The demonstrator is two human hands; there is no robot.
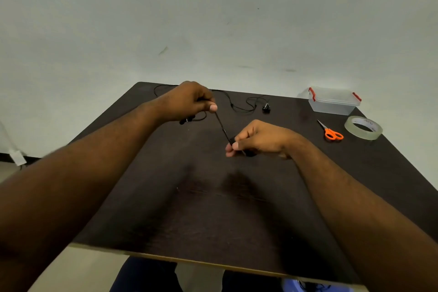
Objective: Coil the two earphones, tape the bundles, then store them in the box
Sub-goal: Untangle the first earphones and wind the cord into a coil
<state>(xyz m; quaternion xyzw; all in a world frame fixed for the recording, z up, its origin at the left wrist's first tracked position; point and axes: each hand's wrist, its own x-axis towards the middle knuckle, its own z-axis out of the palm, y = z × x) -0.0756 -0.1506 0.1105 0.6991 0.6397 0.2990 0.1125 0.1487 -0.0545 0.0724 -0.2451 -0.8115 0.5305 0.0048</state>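
- The left hand point(189, 101), just above the middle of the frame, has its fingers curled and pinches a black earphone cable point(221, 124) between thumb and fingers.
- The right hand point(258, 138), slightly lower and to the right, pinches the other end of that stretch of cable with curled fingers; the cable runs taut and slanted between the two hands.
- Below the left hand, a pair of earbuds point(187, 119) lies on the dark table point(213, 208).
- A second earphone point(248, 104) lies loose and uncoiled along the table's far edge, its earbuds at its right end.
- A clear plastic box point(334, 101) with red clips sits at the table's far right corner, in the right middle of the frame.
- Orange-handled scissors point(330, 131) lie below the box, and a roll of clear tape point(363, 127) sits just right of them.
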